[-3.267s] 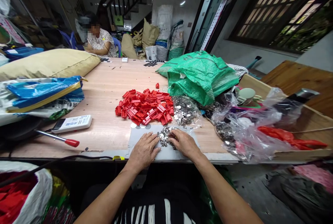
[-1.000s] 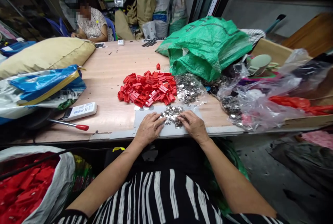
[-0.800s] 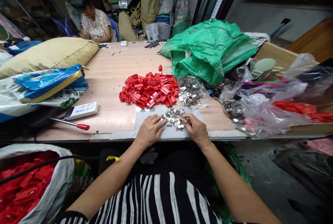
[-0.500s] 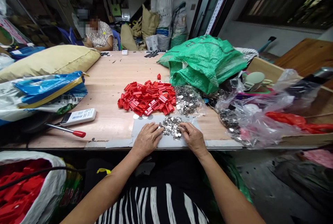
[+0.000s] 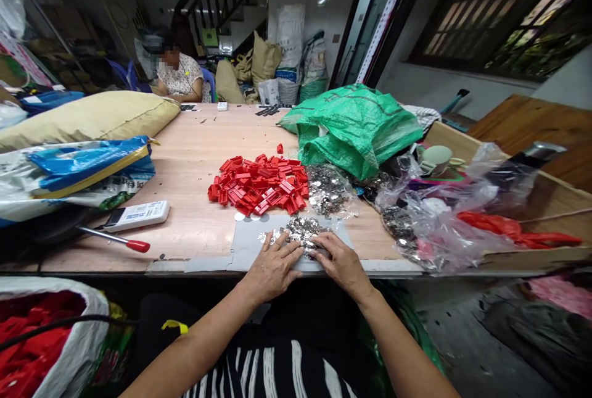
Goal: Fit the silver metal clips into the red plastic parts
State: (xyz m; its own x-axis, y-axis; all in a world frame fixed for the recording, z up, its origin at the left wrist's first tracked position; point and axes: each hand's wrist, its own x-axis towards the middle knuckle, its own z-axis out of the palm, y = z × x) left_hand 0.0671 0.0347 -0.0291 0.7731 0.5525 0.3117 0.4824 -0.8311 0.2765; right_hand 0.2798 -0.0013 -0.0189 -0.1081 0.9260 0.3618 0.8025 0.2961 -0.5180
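Observation:
A small pile of shiny metal pieces (image 5: 303,229) lies on a grey sheet (image 5: 243,250) at the table's near edge. My left hand (image 5: 272,267) rests palm down at the pile's left side, its fingers spread over some of the pieces. On the right, my right hand (image 5: 341,262) touches the pile with bent fingers, thumb apart from them; nothing shows in its grasp. What lies beneath both sets of fingertips is partly hidden. Just beyond is a heap of red plastic parts (image 5: 259,185), with a clear bag of metal pieces (image 5: 328,188) beside it.
A green woven sack (image 5: 356,129) and a wooden tray (image 5: 531,256) with plastic bags stand to the right. Leftward are a white device (image 5: 141,216), a red-tipped lever (image 5: 137,245) and full sacks (image 5: 92,114). A person (image 5: 182,80) sits at the far end.
My left hand has flattened and spread its fingers, with metal pieces now spread further left. My right hand has shifted toward the near side of the pile. The camera view has tilted up slightly.

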